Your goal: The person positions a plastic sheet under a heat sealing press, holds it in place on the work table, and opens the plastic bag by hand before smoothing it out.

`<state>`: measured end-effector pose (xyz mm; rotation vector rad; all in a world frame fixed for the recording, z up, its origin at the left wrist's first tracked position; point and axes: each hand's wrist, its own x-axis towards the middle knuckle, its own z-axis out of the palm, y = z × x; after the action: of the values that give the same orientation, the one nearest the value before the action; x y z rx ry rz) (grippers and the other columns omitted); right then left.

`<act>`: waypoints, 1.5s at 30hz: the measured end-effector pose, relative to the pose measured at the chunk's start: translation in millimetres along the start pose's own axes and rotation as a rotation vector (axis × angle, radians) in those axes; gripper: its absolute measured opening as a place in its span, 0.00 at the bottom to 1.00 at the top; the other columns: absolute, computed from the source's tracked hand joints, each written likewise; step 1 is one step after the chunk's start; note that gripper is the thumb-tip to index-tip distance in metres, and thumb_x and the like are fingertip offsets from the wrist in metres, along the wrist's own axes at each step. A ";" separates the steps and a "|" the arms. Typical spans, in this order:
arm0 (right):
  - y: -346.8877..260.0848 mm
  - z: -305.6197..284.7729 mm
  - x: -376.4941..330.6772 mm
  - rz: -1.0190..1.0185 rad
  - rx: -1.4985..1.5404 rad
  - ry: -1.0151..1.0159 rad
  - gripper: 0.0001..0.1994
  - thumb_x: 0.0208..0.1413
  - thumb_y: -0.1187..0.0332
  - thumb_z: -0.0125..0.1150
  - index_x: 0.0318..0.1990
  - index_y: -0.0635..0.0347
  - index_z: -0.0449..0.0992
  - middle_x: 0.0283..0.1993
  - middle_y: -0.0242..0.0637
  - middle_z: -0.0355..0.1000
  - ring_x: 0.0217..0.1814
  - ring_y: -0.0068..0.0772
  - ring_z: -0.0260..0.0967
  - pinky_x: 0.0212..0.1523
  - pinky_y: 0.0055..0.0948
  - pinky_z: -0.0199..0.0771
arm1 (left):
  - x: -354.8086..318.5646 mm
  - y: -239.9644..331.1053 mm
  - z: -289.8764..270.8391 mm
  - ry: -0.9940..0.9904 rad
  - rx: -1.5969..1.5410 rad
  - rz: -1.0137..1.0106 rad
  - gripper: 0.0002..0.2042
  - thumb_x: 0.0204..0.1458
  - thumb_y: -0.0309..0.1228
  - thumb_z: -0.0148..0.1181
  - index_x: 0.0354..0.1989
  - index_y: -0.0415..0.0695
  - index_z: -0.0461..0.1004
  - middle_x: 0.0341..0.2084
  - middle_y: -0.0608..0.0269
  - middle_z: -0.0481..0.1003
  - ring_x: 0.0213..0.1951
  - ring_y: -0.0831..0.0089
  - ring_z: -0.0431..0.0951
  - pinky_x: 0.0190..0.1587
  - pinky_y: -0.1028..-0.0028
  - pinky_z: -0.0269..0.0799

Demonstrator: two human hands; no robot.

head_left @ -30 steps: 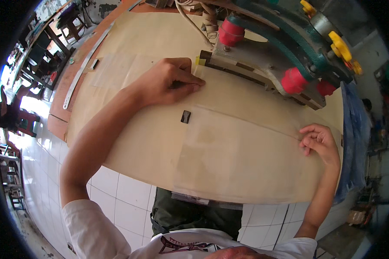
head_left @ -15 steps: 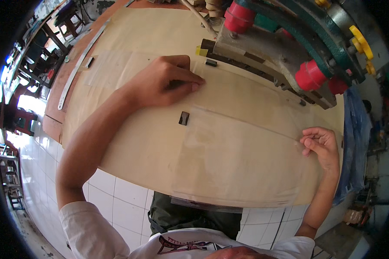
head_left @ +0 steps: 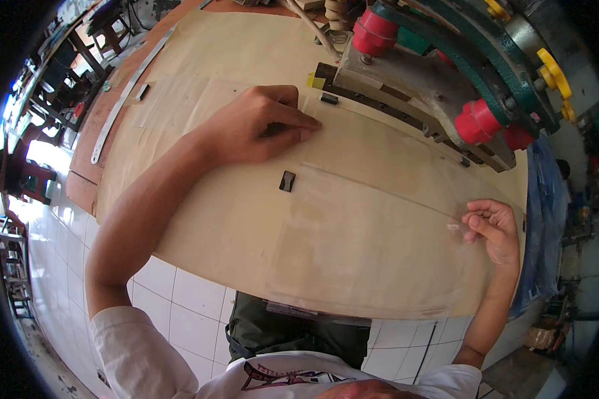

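Observation:
A clear plastic sheet (head_left: 373, 246) lies over the pale tabletop covering, its near end hanging over the front edge. At the sheet's far right corner, my right hand (head_left: 494, 229) pinches its edge between thumb and fingers. My left hand (head_left: 273, 126) reaches across the table with thumb and forefinger closed on thin clear film at the far left; the film is hard to see there. A small dark block (head_left: 287, 181) sits beside the sheet's left edge, nearer me than my left hand. Another dark block (head_left: 329, 98) lies beyond my left fingertips.
A heavy sealing machine (head_left: 406, 100) with red knobs and a green frame stands at the far right. A metal ruler (head_left: 130, 93) lies along the left side near a small dark block (head_left: 142, 92). Blue plastic (head_left: 542, 226) hangs off the right edge. A wooden stick (head_left: 313, 30) lies at the back.
Both hands keep their pinches and have barely moved. A small pale patch now shows beside my right fingertips. The whole view has shifted slightly.

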<state>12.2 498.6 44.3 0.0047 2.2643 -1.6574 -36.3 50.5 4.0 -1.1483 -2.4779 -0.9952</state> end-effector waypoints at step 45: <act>4.3 13.8 2.7 0.019 0.133 0.058 0.20 0.51 0.72 0.64 0.53 0.64 0.71 0.44 0.40 0.76 0.20 0.21 0.72 0.17 0.19 0.73 | 1.5 1.2 2.3 -0.006 0.058 0.006 0.10 0.53 0.28 0.57 0.42 0.39 0.79 0.21 0.56 0.71 0.27 0.64 0.70 0.31 0.66 0.68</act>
<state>14.2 486.8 35.9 0.1068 2.1830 -1.8173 -36.2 53.4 3.6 -1.1421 -2.4891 -0.9133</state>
